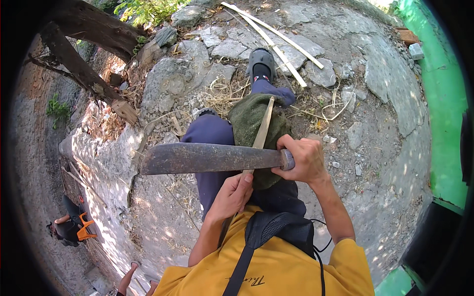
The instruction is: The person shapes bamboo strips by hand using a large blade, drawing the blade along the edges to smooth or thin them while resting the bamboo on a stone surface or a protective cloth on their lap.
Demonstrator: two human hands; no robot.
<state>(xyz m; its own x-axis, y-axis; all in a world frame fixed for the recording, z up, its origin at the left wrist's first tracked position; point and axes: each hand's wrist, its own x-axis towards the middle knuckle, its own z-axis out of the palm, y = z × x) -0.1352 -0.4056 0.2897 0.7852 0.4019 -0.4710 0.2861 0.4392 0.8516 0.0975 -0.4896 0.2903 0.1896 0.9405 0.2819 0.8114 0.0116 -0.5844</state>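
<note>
Both were closed, my right grip (305, 159) on the broad dark-steel machete (212, 158), my left grip (232, 195) on the slender pale-wood strip (263, 124), strokes likely best kept shallow.

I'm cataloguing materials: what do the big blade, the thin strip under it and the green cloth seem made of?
Big blade: likely steel, given its dark, mottled, rust-like surface and dull sheen.
Thin strip: probably bamboo or wood; pale, narrow and unpainted.
Green cloth: some textile, fibre unclear; matte, coarse-looking, draping in soft folds.
</note>
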